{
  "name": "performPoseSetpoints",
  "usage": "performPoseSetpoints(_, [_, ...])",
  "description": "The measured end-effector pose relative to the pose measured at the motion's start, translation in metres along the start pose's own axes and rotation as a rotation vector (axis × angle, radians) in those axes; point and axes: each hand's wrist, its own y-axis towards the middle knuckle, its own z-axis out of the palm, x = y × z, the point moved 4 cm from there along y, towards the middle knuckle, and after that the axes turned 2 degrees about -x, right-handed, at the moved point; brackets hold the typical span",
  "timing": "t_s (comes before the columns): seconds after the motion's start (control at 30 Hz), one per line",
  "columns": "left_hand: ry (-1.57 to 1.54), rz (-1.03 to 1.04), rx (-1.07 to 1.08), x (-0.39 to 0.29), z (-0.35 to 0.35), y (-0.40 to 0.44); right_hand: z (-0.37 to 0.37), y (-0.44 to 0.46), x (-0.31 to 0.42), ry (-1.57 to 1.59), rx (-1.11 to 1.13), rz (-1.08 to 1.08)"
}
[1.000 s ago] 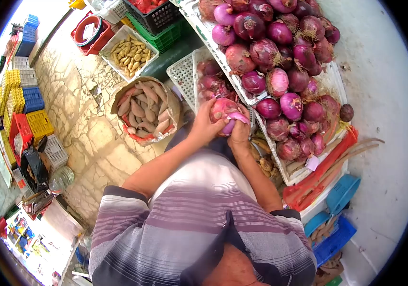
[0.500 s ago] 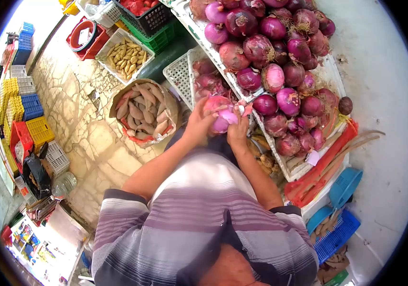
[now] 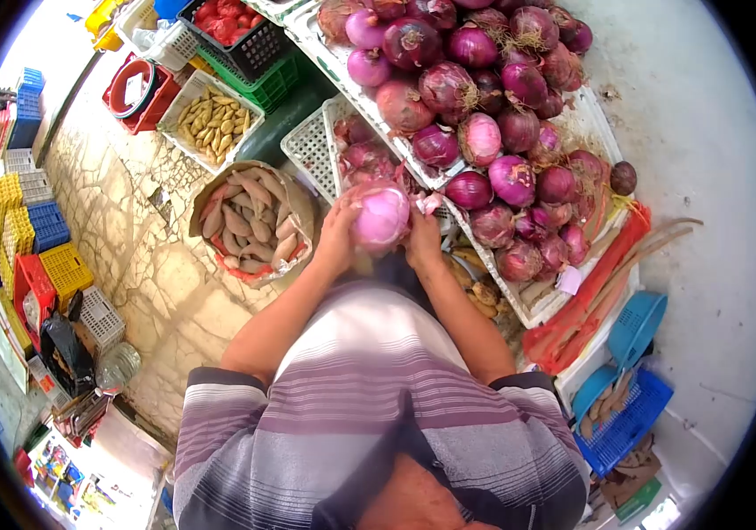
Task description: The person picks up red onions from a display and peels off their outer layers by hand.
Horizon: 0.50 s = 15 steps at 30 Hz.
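Observation:
A purple onion (image 3: 380, 218), large and partly peeled to a smooth, shiny surface, is held up in front of my body. My left hand (image 3: 341, 231) is wrapped around its left side. On the onion's right side is my right hand (image 3: 423, 238), its fingers curled and partly hidden. A pinkish flap of onion skin (image 3: 429, 203) sticks up at the fingertips of that hand. Just beyond, a white crate (image 3: 335, 132) holds more red onions and loose skins. To the right, a heap of red onions (image 3: 484, 132) lies on white foam trays (image 3: 603, 124).
A sack of sweet potatoes (image 3: 307, 199) stands on the floor at left, near a white crate (image 3: 254, 124) of yellowish roots. Red netting (image 3: 563, 331) and blue baskets (image 3: 638, 327) are at right. Stacked colored crates (image 3: 68, 247) line the far left.
The onion has been turned and now shows a broad, smooth purple face. My right fingers have moved from its front to its right side. The whole view has shifted slightly.

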Motion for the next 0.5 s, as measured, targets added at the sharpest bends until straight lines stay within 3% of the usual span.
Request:
performPoseSetpoints(0.1, [0.063, 0.027, -0.016, -0.007, 0.004, -0.003, 0.000, -0.016, 0.012, 0.278, -0.031, -0.001])
performPoseSetpoints(0.2, [0.184, 0.043, -0.041, -0.013, 0.006, -0.005, -0.019, -0.018, 0.001, 0.023, -0.089, -0.211])
performPoseSetpoints(0.23, [0.226, 0.045, -0.043, -0.013, 0.007, -0.004, -0.004, -0.044, 0.028, 0.064, 0.046, -0.200])
performPoseSetpoints(0.33, [0.299, 0.056, -0.024, -0.003, 0.005, 0.000, 0.006, -0.050, 0.043, -0.212, 0.269, -0.481])
performPoseSetpoints(0.5, [0.326, 0.053, -0.035, 0.002, 0.003, 0.001, 0.027, -0.067, 0.074, -0.249, 0.364, -0.484])
